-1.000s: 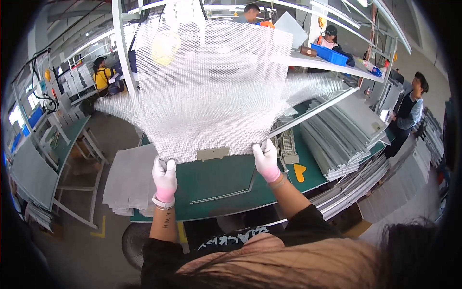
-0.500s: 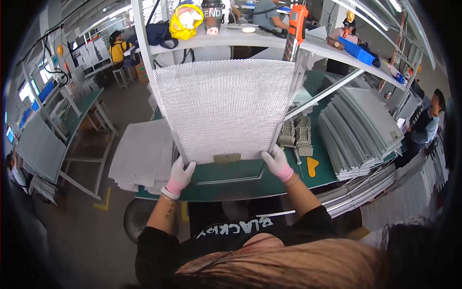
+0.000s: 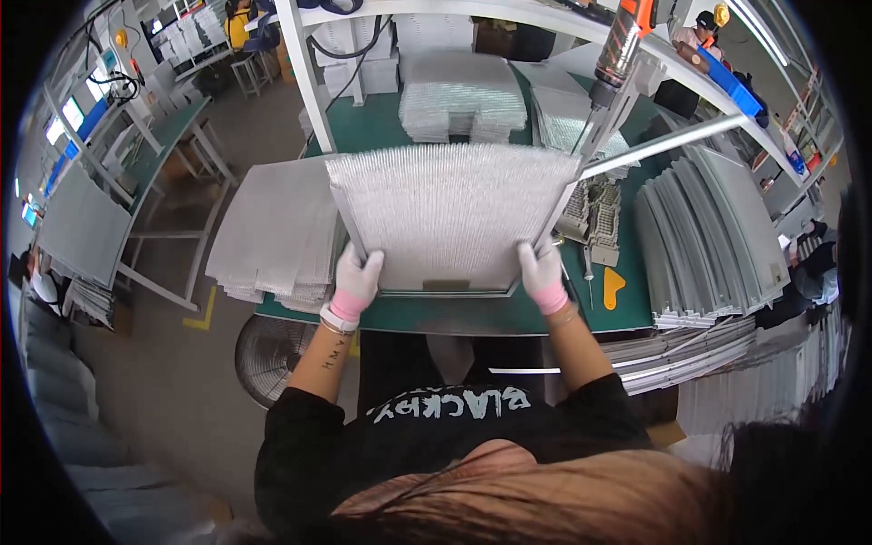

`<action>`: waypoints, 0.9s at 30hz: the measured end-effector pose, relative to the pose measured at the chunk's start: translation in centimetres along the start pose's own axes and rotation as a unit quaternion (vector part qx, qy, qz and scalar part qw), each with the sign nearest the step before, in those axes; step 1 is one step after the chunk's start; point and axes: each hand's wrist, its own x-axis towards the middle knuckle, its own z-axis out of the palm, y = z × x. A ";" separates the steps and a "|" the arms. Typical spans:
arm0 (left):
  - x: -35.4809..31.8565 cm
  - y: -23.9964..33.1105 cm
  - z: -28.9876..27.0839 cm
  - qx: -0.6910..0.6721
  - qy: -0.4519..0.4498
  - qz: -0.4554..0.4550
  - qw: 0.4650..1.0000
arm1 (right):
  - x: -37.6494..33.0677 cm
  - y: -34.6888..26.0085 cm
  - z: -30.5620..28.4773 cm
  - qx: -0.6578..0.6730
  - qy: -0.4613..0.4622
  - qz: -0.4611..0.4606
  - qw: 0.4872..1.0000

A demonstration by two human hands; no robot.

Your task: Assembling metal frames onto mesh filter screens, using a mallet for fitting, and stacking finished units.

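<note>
My left hand [image 3: 360, 274] and my right hand [image 3: 543, 271], both in white gloves with pink cuffs, grip a silvery metal mesh panel [image 3: 454, 209] by its two side edges. Thumbs lie on the near face; the other fingers are mostly hidden behind the edges. Thin metal rails run along the panel's sides, and a small dull plate [image 3: 446, 285] sits in the middle of its near edge. The panel is tilted, its far edge raised above the green worktable [image 3: 418, 318]. Along the near edge shows a thin metal frame bar, partly covered by the panel.
Stacked mesh sheets [image 3: 272, 222] lie left, with another mesh stack [image 3: 463, 95] at the back. Framed panels [image 3: 713, 236] are piled right. An orange power screwdriver [image 3: 622, 45] hangs near a metal post. A hand screwdriver [image 3: 589, 268] and yellow-orange piece [image 3: 614, 288] lie right of my hand.
The panel has come down toward the table and tilted flatter, with both hands still on it. The view has tipped downward, so the back mesh stack now shows.
</note>
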 end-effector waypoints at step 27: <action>0.6 9.6 -0.8 -0.129 -0.126 0.288 0.941 | 1.8 -9.2 -1.9 0.135 0.008 -0.225 0.965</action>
